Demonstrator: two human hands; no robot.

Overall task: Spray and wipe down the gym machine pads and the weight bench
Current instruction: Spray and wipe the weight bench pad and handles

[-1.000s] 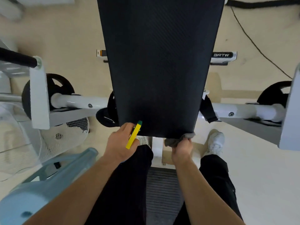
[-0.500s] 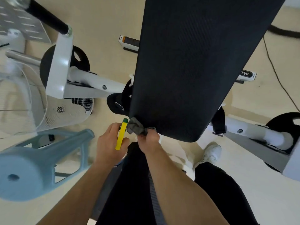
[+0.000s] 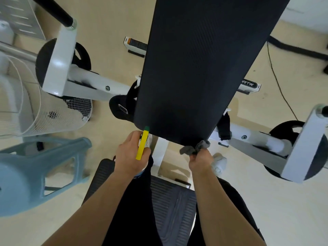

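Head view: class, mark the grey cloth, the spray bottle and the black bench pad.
grey cloth (image 3: 195, 148), head view, on the bunched folds at the pad's near edge.
spray bottle (image 3: 142, 146), head view, on its yellow strip.
black bench pad (image 3: 204, 68), head view, on the middle of its top face.

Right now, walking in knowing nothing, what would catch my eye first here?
A long black bench pad fills the upper middle. At its near edge the right hand holds a grey cloth at the right corner, and the left hand grips a yellow sprayer near the left corner. A pale blue stool stands at lower left.
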